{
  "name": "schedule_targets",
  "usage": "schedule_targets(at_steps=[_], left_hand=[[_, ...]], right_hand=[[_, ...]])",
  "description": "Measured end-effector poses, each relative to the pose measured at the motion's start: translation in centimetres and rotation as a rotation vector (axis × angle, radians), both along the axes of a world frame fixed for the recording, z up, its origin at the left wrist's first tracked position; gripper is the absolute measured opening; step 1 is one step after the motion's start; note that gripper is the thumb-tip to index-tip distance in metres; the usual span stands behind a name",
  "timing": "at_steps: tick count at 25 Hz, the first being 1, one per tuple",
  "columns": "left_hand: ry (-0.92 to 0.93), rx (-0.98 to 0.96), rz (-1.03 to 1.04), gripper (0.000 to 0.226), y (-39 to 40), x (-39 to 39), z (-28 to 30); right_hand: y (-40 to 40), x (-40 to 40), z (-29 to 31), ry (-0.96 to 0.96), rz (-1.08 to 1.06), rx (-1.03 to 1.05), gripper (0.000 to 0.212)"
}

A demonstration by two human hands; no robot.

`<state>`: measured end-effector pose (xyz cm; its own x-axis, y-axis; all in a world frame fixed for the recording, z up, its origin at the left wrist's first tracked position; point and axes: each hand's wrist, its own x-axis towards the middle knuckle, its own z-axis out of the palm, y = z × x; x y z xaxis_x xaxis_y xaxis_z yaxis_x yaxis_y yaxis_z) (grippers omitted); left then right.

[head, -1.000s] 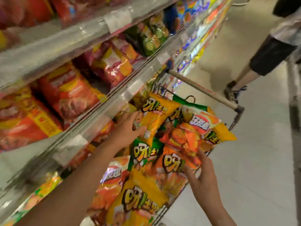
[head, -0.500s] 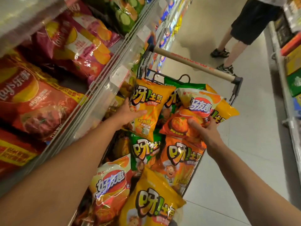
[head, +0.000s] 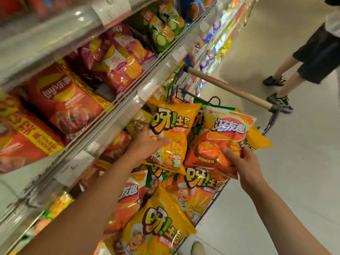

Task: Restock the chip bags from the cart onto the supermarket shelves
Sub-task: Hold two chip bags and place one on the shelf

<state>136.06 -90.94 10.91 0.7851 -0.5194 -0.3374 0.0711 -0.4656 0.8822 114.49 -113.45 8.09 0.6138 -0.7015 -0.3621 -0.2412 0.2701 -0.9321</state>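
A cart (head: 228, 89) piled with several chip bags stands against the shelves (head: 117, 109) on my left. My left hand (head: 147, 144) grips a yellow chip bag (head: 173, 129) by its left edge, lifted above the pile. My right hand (head: 241, 161) holds an orange-red chip bag (head: 219, 140) at its lower right corner, next to the yellow one. More yellow and orange bags (head: 158, 227) lie beneath in the cart.
The shelf holds red chip bags (head: 66, 100), pink ones (head: 117, 59) and green ones (head: 163, 26) behind clear rails with price tags. A person (head: 316, 52) in dark shorts stands in the aisle beyond the cart handle. Bare floor lies to the right.
Both hands have closed on their bags and raised them off the pile. The view has tilted down and left toward the shelf; the right hand moved up from the lower bags.
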Motion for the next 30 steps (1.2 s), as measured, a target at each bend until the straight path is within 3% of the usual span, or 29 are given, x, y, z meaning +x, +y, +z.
schedule_targets(at_steps=[7,14,20,23,27,30], left_hand=[[-0.191,0.009,0.224,0.092,3.3,-9.0,4.7],[-0.225,0.019,0.49,0.096,12.5,-15.4,7.0],[-0.229,0.015,0.665,0.065,24.1,-22.5,8.3],[-0.215,0.016,0.777,0.077,31.3,-26.9,8.1],[-0.239,0.001,0.88,0.068,40.3,-33.2,7.6],[-0.245,0.002,0.942,0.074,46.1,-37.7,6.6]], right_hand=[[-1.2,-3.2,2.3,-0.097,0.26,-0.04,0.051],[3.9,-2.6,4.0,-0.17,0.526,-0.008,0.052],[14.6,-1.8,4.4,-0.172,0.741,0.041,0.046],[21.7,-2.8,4.8,-0.162,0.834,0.069,0.047],[31.3,-5.7,5.2,-0.148,0.938,0.025,0.054],[37.9,-8.9,4.6,-0.137,0.972,0.033,0.058]])
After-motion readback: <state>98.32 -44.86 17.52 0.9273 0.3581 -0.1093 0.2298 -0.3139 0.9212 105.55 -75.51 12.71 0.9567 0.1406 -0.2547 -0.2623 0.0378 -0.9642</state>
